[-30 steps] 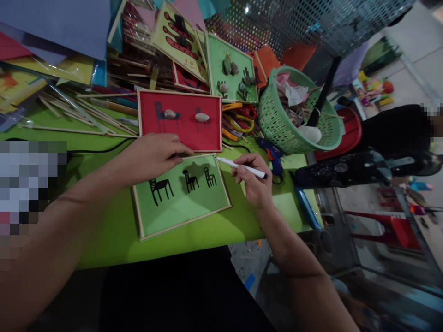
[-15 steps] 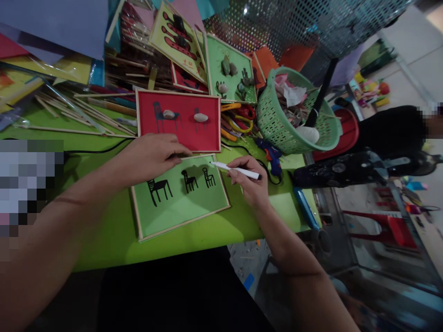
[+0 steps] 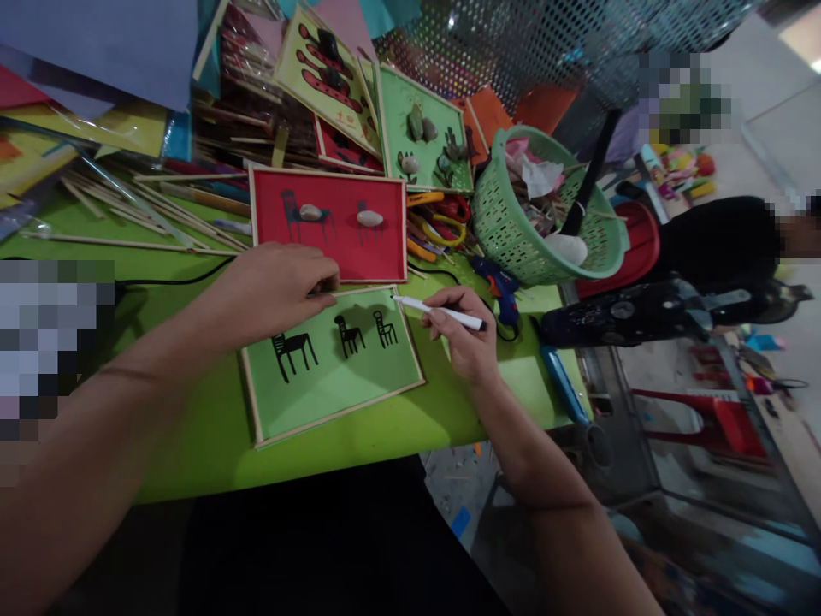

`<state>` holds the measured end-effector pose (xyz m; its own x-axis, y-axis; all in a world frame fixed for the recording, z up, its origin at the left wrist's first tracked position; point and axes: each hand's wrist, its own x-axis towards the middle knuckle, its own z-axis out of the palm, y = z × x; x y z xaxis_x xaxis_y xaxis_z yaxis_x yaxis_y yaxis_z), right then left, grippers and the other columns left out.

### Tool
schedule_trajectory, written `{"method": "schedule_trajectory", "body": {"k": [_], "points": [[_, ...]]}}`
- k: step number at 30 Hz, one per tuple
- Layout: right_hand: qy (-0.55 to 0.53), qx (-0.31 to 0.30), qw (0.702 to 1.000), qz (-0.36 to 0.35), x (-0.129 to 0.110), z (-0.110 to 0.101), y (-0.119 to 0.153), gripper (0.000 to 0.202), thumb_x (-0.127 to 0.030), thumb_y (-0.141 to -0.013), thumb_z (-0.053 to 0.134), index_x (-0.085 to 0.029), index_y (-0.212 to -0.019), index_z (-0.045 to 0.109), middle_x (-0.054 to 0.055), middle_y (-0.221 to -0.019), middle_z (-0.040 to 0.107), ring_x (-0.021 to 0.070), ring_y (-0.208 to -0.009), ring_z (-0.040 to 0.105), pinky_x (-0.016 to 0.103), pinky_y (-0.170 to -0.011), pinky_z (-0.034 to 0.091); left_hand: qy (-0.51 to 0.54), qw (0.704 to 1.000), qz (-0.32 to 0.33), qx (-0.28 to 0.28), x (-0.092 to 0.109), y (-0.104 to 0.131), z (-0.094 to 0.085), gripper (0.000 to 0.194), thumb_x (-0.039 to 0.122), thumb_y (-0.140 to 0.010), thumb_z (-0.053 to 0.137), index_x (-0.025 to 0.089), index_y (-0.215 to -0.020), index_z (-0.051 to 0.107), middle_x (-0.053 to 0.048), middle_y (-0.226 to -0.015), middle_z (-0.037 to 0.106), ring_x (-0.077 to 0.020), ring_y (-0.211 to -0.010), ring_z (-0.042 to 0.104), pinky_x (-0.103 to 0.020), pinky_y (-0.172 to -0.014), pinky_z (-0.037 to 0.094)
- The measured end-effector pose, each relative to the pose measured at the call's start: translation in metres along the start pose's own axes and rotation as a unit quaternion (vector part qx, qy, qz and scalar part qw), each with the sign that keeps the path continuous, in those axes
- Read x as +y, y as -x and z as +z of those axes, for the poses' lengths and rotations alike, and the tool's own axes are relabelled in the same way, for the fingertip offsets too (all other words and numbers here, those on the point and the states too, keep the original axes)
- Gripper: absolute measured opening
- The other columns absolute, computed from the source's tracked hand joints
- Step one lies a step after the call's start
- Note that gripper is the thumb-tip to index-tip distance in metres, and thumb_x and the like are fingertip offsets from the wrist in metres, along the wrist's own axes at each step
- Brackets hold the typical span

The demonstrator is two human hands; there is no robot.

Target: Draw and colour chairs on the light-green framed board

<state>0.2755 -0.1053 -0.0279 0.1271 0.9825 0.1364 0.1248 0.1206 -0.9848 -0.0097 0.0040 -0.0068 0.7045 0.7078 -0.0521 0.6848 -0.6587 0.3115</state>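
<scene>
pen (image 3: 449, 316) at the corner of a green card (image 3: 346, 393)

the right hand (image 3: 463, 329) has the pen pinched between thumb and fingers, the others curled in behind; its nib is at the card's one o'clock corner, though from here i can't tell if it touches. the left hand (image 3: 286, 278) lies over the card's eleven o'clock corner, fingers loosely bent; whether anything is under them i can't see.

the card lies on the green table (image 3: 211, 432), right in front of the person, edged with thin wood strips. three black chairs (image 3: 351, 336) are drawn on it, the biggest at nine o'clock and partly under the left hand, the smallest near two.

taking the card as the centre and the far side as twelve: just beyond it at twelve is a red card (image 3: 365, 254) with two pebbles (image 3: 370, 219) on it. farther that way, a yellow card (image 3: 346, 107) sits tilted, and a stone card (image 3: 404, 103) at one. scissors (image 3: 421, 249) lie near one too. the basket (image 3: 513, 235), full of scraps, is at two, with the glue gun (image 3: 504, 295) just below it. a blue case (image 3: 564, 385) is at three. loose sticks (image 3: 144, 210) fan out at ten.
</scene>
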Motion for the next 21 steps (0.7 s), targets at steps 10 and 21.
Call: {"method": "schedule_trajectory", "body": {"k": [10,21], "points": [[-0.003,0.007,1.0,-0.003,-0.002,0.0004,-0.0018,0.026,-0.047,-0.087,0.088,-0.024,-0.096,0.079,-0.001,-0.079,0.072,0.0121,-0.064,0.062,0.025,-0.054,0.05,-0.01,1.0,-0.005,0.023,-0.0017,-0.0006,0.0045,0.019,0.033,-0.099,0.056,0.023,-0.094,0.071,-0.009,-0.091,0.073,-0.0274,-0.082,0.065,-0.037,-0.072,0.037],[-0.02,0.011,1.0,-0.003,-0.0012,-0.0001,-0.0019,0.021,-0.042,-0.088,0.087,-0.024,-0.096,0.08,-0.001,-0.08,0.073,0.0122,-0.065,0.065,0.025,-0.055,0.052,-0.069,0.997,-0.007,0.034,0.0036,0.0018,-0.001,0.021,0.029,-0.101,0.054,0.02,-0.092,0.071,-0.008,-0.091,0.075,-0.0246,-0.08,0.063,-0.037,-0.067,0.033]]}}
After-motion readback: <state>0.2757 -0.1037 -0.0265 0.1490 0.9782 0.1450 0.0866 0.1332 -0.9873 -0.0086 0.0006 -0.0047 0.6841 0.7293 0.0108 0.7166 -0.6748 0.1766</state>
